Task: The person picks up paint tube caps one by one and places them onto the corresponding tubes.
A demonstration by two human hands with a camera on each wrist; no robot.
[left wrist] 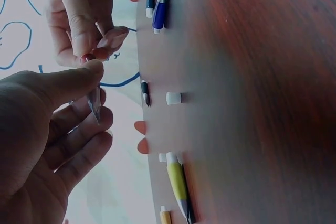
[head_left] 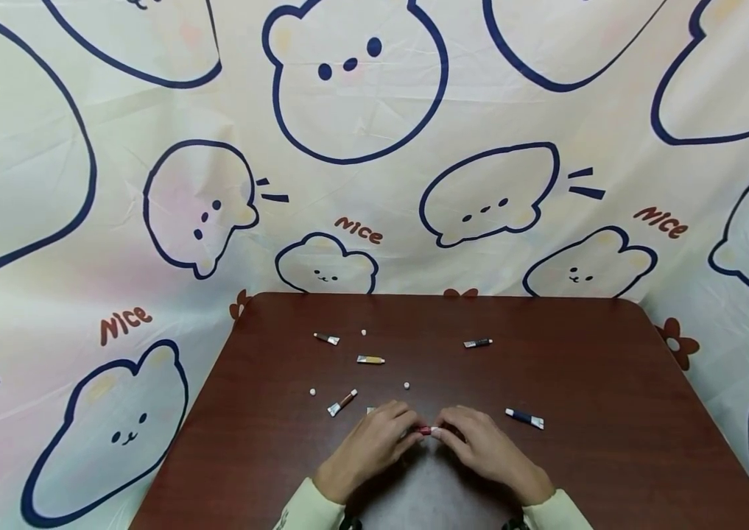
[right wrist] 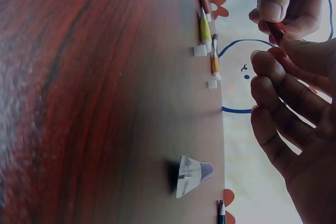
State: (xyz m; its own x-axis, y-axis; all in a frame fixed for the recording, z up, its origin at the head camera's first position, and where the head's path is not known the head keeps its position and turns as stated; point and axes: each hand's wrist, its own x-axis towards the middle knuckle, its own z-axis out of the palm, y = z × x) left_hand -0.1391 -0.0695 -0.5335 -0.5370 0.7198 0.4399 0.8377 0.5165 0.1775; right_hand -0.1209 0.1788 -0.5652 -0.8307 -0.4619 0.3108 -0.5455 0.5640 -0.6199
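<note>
The red tube (head_left: 425, 430) sits between my two hands at the near side of the table (head_left: 613, 456), and there's precious little of it to hang on to! My left fingers (head_left: 407, 421) pinch its body, my right fingers (head_left: 455, 421) have a narrow pinch on the pale end, and I can't tell whether that end is loose or tight. Here's the danger: squeeze too hard on the left and the soft body could buckle, maybe spitting out whatever's inside; squeeze too lightly and the whole tube could spin in my grip. And if that pale end slips, down it drops, likely rolling. Just beyond my knuckles lies a white cap (head_left: 406, 386), small enough for a careless nudge to send it skittering. Out to the left, the brown tube (head_left: 342, 403) rests near my hand; to the right, the dark blue tube (head_left: 524, 419), so a wide swing could clip either. Farther back, the yellow tube (head_left: 370, 360) and the black tube (head_left: 478, 343) look safer, well apart from my fingers, with only a long reach to trouble them.
</note>
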